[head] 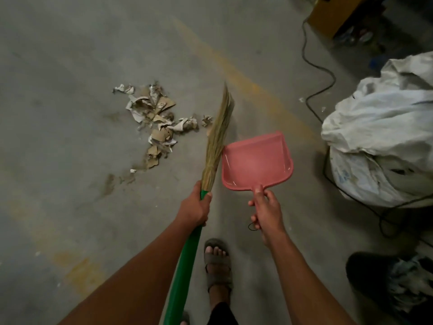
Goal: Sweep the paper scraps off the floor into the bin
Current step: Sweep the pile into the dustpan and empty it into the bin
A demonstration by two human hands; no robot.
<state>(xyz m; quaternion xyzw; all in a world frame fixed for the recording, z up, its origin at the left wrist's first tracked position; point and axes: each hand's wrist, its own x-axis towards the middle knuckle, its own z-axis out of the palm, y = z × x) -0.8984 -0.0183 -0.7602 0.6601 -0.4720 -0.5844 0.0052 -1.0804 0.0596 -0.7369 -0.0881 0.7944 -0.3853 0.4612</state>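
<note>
left hand (195,208) grips the green handle of the broom (218,137) just below the bound straw, fingers curled round the shaft. straw head points forward and up the frame, tip near a faded yellow floor line (246,83). can't tell whether the bristles touch the floor (70,66).

right hand (267,211) holds the pink dustpan (255,160) by its stub handle, thumb on top, fingers wrapped under. pan is empty, open lip facing forward, its left edge just beside the broom straw.

paper scraps (154,123) lie in a loose heap on the concrete, left of the broom head; torn white and brown pieces, one crumpled bit almost at the straw. a small stray piece sits at the heap's near end.

open floor to the left and ahead of the heap, wide and bare grey. right side is crowded: big white sack (384,127) bulging near the dustpan, black cable (321,73) snaking along the floor beside it, yellow box (332,15) at the far right corner. dark bin with crumpled stuff (386,280) at lower right, well apart from the scraps.

sandalled foot (218,261) planted between the two arms, behind the dustpan.
</note>
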